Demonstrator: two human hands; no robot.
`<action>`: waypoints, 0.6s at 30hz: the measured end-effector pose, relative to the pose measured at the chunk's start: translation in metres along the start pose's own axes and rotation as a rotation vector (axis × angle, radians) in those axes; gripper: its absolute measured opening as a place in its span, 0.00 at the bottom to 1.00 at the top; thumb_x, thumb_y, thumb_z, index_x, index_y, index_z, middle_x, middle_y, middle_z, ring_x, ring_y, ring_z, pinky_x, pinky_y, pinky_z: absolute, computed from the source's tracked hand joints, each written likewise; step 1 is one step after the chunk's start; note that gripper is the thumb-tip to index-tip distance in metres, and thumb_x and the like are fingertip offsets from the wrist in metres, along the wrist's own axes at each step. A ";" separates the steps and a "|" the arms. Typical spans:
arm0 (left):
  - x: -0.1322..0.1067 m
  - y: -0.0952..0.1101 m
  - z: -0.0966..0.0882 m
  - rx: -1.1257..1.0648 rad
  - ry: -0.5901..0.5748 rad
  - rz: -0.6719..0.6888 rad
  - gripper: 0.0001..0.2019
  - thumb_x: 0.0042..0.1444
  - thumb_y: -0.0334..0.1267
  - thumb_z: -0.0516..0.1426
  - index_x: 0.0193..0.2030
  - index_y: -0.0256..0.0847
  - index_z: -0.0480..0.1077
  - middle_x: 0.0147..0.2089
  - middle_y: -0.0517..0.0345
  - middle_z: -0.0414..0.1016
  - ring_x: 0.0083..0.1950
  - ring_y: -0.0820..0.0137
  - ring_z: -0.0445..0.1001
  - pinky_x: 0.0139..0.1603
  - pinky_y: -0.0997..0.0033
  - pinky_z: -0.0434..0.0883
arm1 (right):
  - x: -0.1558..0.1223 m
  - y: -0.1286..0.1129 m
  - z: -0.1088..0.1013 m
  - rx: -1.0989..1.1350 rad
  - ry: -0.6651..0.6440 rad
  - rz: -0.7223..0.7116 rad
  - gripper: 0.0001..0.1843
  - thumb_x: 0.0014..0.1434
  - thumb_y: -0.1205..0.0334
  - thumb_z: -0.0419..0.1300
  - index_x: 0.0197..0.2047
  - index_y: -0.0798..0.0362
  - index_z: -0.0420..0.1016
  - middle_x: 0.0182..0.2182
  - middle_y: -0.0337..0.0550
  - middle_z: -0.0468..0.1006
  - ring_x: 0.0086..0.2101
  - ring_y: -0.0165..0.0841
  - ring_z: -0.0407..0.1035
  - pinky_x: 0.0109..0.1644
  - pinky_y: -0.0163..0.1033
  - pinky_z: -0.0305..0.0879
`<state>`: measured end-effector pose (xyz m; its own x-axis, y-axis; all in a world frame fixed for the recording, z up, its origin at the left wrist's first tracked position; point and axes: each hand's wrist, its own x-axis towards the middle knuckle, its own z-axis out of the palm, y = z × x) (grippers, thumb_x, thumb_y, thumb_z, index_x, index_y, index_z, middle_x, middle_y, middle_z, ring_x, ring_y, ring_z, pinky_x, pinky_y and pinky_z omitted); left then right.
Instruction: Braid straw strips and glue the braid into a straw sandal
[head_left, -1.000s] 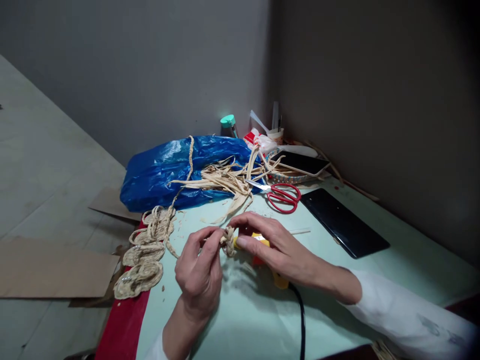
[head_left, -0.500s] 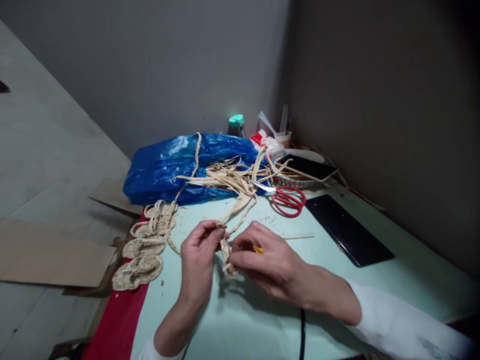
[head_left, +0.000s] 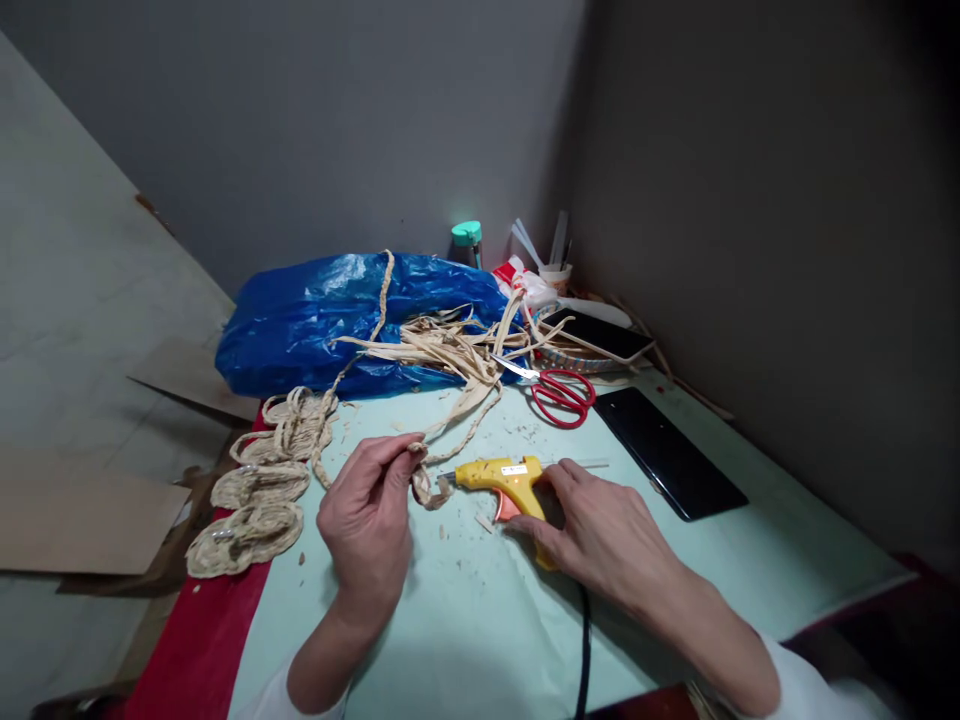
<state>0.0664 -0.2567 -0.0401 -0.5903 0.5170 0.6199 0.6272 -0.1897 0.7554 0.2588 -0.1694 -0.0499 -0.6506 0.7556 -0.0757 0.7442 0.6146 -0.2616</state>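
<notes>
My left hand [head_left: 373, 525] pinches one end of a braided straw cord [head_left: 429, 494] between thumb and fingers, and the short piece hangs in a curl. My right hand [head_left: 600, 525] has its fingers and thumb around the handle of a yellow glue gun [head_left: 491, 472]. The gun lies on its side on the table with its orange trigger showing, and its nozzle points left, close to the curled braid. Part of the handle is hidden by my fingers. From the gun a black cable [head_left: 585, 640] runs toward the table's front.
Several small woven straw slippers [head_left: 247, 540] line the left edge. Behind lie a blue plastic bag [head_left: 300, 320], loose straw strips [head_left: 442, 345] and red-handled scissors [head_left: 562, 398]. A black tablet-like slab [head_left: 667, 455] and a phone [head_left: 600, 335] are at right. A teal-lidded bottle [head_left: 466, 235] stands at the back.
My right hand has left the braid, moved right and closed around the glue gun, which was hidden behind it. My left hand still pinches the braid. The view has shifted slightly.
</notes>
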 end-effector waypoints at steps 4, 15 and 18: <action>0.009 -0.002 -0.009 0.032 0.042 -0.046 0.06 0.60 0.32 0.59 0.39 0.43 0.78 0.38 0.61 0.80 0.40 0.75 0.77 0.44 0.76 0.71 | 0.000 -0.013 0.003 0.034 -0.034 0.052 0.14 0.64 0.51 0.53 0.35 0.53 0.67 0.31 0.47 0.77 0.30 0.41 0.72 0.29 0.40 0.48; 0.025 -0.015 -0.034 -0.279 0.122 -0.348 0.07 0.58 0.36 0.60 0.41 0.40 0.78 0.37 0.57 0.80 0.25 0.78 0.70 0.22 0.79 0.68 | -0.011 -0.004 0.010 0.650 -0.071 0.221 0.17 0.54 0.48 0.57 0.40 0.53 0.70 0.28 0.42 0.73 0.29 0.36 0.66 0.33 0.39 0.58; 0.025 -0.010 -0.036 -0.271 0.133 -0.343 0.08 0.58 0.36 0.60 0.42 0.41 0.78 0.36 0.57 0.79 0.26 0.77 0.70 0.23 0.79 0.68 | -0.021 -0.010 0.008 1.093 -0.101 0.336 0.27 0.50 0.42 0.61 0.45 0.54 0.73 0.35 0.45 0.76 0.35 0.39 0.69 0.36 0.38 0.63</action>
<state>0.0272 -0.2722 -0.0240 -0.8120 0.4796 0.3328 0.2390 -0.2470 0.9391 0.2636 -0.1933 -0.0531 -0.4897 0.7923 -0.3640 0.3860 -0.1773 -0.9053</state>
